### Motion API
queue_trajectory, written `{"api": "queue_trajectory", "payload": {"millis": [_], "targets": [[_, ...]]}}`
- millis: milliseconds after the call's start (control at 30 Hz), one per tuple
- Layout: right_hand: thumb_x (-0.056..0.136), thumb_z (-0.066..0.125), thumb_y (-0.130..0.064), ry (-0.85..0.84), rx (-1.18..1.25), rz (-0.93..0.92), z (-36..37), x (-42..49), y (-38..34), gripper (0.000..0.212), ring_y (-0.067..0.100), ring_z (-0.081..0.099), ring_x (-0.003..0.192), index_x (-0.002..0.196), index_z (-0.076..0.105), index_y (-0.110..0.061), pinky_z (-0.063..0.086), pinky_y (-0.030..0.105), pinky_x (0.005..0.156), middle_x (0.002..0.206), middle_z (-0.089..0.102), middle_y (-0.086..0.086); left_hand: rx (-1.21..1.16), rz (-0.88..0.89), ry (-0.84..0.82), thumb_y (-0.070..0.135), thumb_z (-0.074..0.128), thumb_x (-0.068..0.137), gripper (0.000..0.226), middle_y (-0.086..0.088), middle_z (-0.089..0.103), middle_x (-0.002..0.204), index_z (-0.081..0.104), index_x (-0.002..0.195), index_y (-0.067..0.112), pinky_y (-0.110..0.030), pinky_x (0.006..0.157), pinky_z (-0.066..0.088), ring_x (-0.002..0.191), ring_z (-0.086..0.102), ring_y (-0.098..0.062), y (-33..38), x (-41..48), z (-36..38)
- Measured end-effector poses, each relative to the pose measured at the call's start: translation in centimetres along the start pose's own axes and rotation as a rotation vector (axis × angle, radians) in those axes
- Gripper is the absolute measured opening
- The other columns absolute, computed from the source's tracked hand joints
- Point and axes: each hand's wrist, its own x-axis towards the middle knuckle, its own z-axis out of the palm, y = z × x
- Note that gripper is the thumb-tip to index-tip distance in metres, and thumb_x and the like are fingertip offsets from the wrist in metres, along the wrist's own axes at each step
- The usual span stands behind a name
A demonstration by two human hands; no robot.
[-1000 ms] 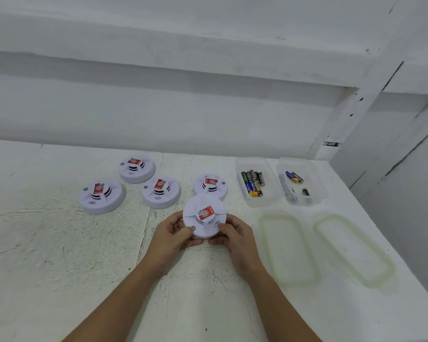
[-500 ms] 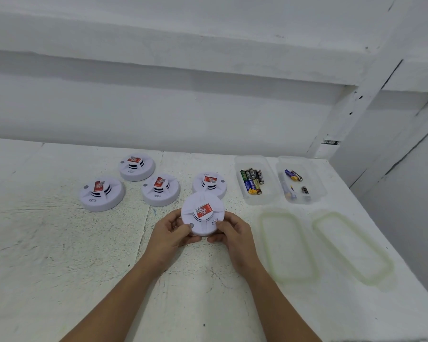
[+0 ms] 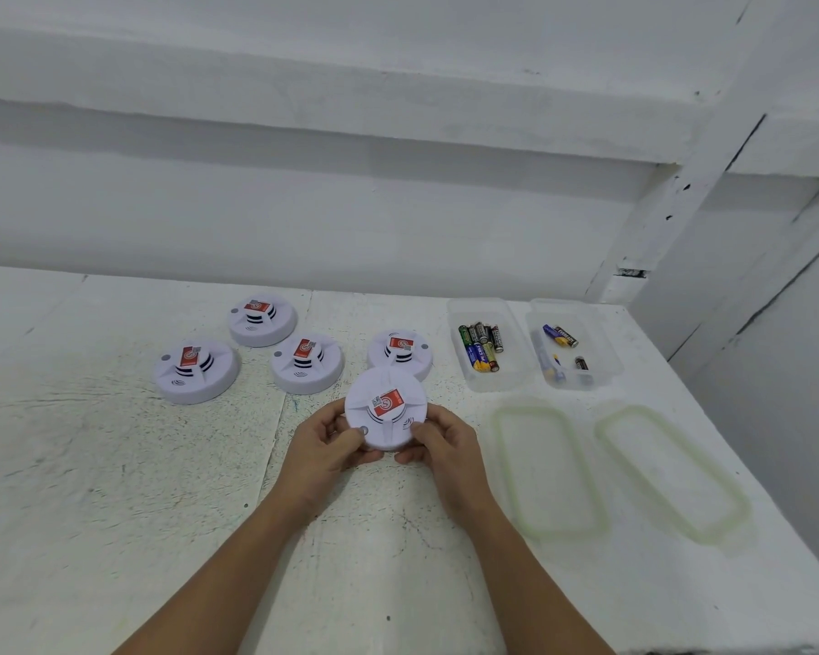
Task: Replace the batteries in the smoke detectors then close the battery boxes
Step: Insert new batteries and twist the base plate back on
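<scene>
A round white smoke detector [image 3: 386,408] with a red sticker is held up, tilted toward me, above the table. My left hand [image 3: 325,444] grips its left edge and my right hand [image 3: 440,442] grips its right edge. Several other white detectors lie flat behind it: one at far left [image 3: 196,371], one at the back [image 3: 262,320], one in the middle [image 3: 307,363] and one just behind the held one [image 3: 400,351]. A clear box [image 3: 485,345] holds several batteries. A second clear box [image 3: 569,345] holds a few batteries.
Two clear lids with greenish rims lie flat on the white table, one [image 3: 547,470] right of my right hand and one [image 3: 672,470] further right. The table's right edge runs close past the lids. A white wall stands behind.
Both hands have turned the detector slightly, so the red sticker now sits at a different angle. Everything on the table stays where it was.
</scene>
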Motion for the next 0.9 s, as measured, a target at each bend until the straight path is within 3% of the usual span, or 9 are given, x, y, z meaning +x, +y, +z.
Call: {"api": "queue_trajectory", "payload": {"millis": [133, 433, 533, 700, 833, 900], "targets": [[0.08, 0.055, -0.02, -0.001, -0.011, 0.0, -0.02, -0.02, -0.03, 0.029, 0.023, 0.066, 0.064, 0.103, 0.07, -0.01, 0.055, 0.041, 0.069, 0.088, 0.074, 0.008, 0.022, 0.012, 0.002, -0.014, 0.049, 0.089, 0.034, -0.027, 0.056, 0.103, 0.063, 0.111, 0.007, -0.034, 0.072, 0.06, 0.089, 0.062, -0.034, 0.03, -0.04, 0.02], [0.09, 0.053, -0.003, 0.006, -0.03, -0.019, -0.01, -0.23, -0.26, 0.023, 0.022, 0.066, 0.062, 0.099, 0.071, -0.014, 0.054, 0.042, 0.07, 0.086, 0.074, 0.01, 0.016, 0.018, -0.002, -0.011, 0.057, 0.084, 0.037, -0.029, 0.053, 0.105, 0.062, 0.115, 0.007, -0.04, 0.077, 0.059, 0.092, 0.059, -0.037, -0.18, 0.09, -0.17], [0.09, 0.052, -0.002, 0.006, -0.03, -0.012, 0.02, -0.27, -0.33, 0.024, 0.021, 0.066, 0.062, 0.098, 0.071, -0.014, 0.054, 0.041, 0.07, 0.086, 0.074, 0.009, 0.037, 0.028, -0.006, -0.015, 0.05, 0.088, 0.039, -0.034, 0.053, 0.109, 0.062, 0.117, 0.006, -0.042, 0.079, 0.058, 0.094, 0.06, -0.037, -0.22, 0.08, -0.22], [0.09, 0.052, -0.002, 0.008, -0.04, -0.011, 0.08, -0.29, -0.39, 0.024, 0.022, 0.066, 0.063, 0.098, 0.071, -0.014, 0.055, 0.043, 0.071, 0.085, 0.074, 0.008, 0.054, 0.026, -0.003, -0.008, 0.058, 0.082, 0.04, -0.04, 0.052, 0.109, 0.06, 0.12, 0.004, -0.041, 0.078, 0.059, 0.094, 0.061, -0.036, -0.04, 0.0, -0.15], [0.09, 0.053, -0.002, 0.01, -0.037, -0.013, 0.12, -0.28, -0.34, 0.023, 0.023, 0.067, 0.064, 0.098, 0.071, -0.014, 0.055, 0.044, 0.072, 0.086, 0.073, 0.009, 0.046, 0.031, -0.004, -0.011, 0.058, 0.083, 0.038, -0.026, 0.053, 0.103, 0.064, 0.115, 0.009, -0.04, 0.077, 0.059, 0.091, 0.059, -0.035, 0.04, -0.14, 0.0], [0.09, 0.053, -0.002, 0.014, -0.032, -0.005, 0.14, -0.29, -0.38, 0.023, 0.023, 0.066, 0.064, 0.097, 0.071, -0.014, 0.055, 0.043, 0.071, 0.086, 0.074, 0.009, 0.047, 0.033, -0.012, -0.012, 0.056, 0.084, 0.039, -0.028, 0.053, 0.103, 0.064, 0.115, 0.01, -0.041, 0.078, 0.059, 0.092, 0.058, -0.036, 0.15, -0.2, 0.01]]}}
